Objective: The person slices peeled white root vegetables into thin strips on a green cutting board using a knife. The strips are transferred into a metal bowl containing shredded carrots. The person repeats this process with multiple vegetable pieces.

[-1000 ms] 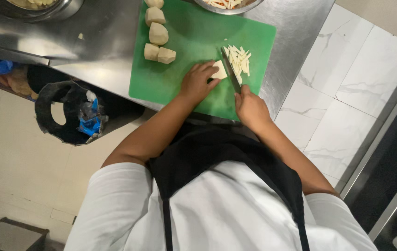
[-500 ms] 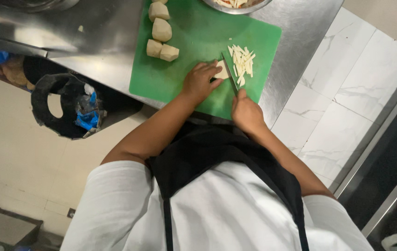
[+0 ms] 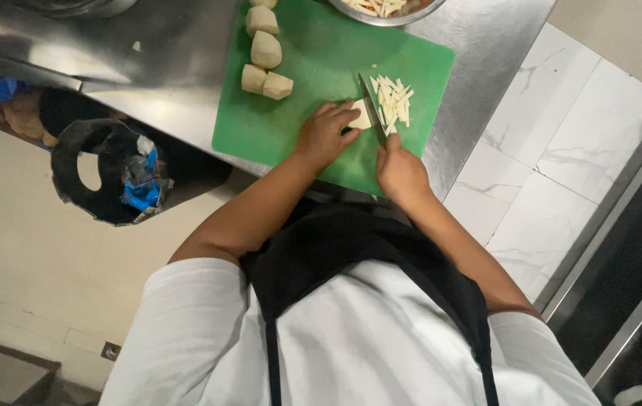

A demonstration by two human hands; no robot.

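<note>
A green cutting board (image 3: 313, 68) lies on a steel counter. My left hand (image 3: 324, 134) presses a pale peeled vegetable piece (image 3: 361, 115) flat on the board. My right hand (image 3: 400, 167) grips a knife (image 3: 372, 107), whose blade stands against the right side of that piece. Just right of the blade lies a small heap of thin pale strips (image 3: 394, 99). Several larger peeled chunks (image 3: 264, 66) sit at the board's far left part.
A steel bowl (image 3: 387, 10) holding cut strips stands beyond the board. A black bin with a blue wrapper (image 3: 114, 177) sits on the floor to the left. The steel counter (image 3: 478, 68) ends at a tiled floor on the right.
The view has shifted slightly. My hands stay at the same spot on the board, the knife still at the piece beside the strips.
</note>
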